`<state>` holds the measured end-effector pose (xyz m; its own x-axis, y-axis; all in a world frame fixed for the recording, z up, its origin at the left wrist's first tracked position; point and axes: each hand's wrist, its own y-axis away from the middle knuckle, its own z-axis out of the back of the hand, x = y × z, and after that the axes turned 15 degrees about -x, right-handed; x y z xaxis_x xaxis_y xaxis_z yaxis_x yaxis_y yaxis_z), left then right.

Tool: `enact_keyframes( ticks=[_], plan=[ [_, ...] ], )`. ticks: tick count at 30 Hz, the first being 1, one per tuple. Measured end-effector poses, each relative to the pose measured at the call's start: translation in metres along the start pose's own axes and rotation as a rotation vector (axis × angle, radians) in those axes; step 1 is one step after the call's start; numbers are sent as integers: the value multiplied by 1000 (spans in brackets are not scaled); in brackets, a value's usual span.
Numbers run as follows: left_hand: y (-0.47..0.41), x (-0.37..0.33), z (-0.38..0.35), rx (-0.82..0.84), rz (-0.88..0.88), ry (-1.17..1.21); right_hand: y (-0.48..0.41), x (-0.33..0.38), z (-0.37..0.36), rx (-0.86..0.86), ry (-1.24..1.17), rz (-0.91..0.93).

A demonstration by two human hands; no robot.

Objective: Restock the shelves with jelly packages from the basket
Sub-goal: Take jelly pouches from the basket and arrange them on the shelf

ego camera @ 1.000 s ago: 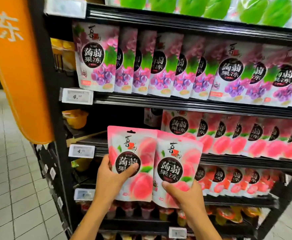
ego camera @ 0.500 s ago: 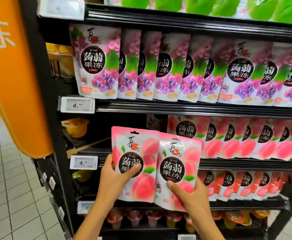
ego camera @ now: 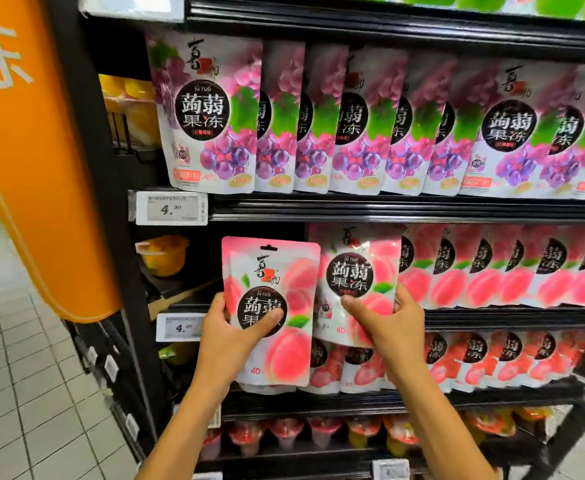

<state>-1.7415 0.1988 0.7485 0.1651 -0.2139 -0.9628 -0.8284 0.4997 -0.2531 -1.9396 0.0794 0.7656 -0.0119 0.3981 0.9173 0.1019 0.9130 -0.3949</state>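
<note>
Nearest the camera, two bare forearms reach up toward a black metal shelf unit (ego camera: 491, 318). The left hand (ego camera: 227, 341) grips a pink plastic pouch of peach jelly (ego camera: 277, 355) by its lower left side, thumb across the dark round label, holding it upright in front of the shelves. Just beside it, the right hand (ego camera: 393, 323) clamps a second peach pouch (ego camera: 353, 271) from below, thumb on the front. This one sits higher and further in, at the left end of the row of matching peach pouches (ego camera: 512, 275) on the middle shelf; whether it rests on the shelf cannot be told. The two held pouches overlap slightly at their edges.

Below the hands stand red strawberry pouches (ego camera: 491, 358), and under those a row of clear jelly cups with red lids (ego camera: 318, 434). White price tags (ego camera: 171, 209) are clipped to the shelf rails at the left. Above, purple grape jelly pouches (ego camera: 211, 112) fill the next shelf, and green pouches (ego camera: 561, 6) show at the top edge. To the left hangs a curved orange sign (ego camera: 34, 168) over a pale tiled floor (ego camera: 24, 393).
</note>
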Motion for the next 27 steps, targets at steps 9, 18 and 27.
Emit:
enact_keyframes(
  ticks=[9,18,27],
  plan=[
    [6,-2,-7,19,7,5,-26,2,-20,-89,33,64],
    [11,1,-8,13,14,-5,-22,-9,-12,-18,218,176],
    [16,6,-14,18,28,-28,-15,-20,12,-119,491,159]
  ],
)
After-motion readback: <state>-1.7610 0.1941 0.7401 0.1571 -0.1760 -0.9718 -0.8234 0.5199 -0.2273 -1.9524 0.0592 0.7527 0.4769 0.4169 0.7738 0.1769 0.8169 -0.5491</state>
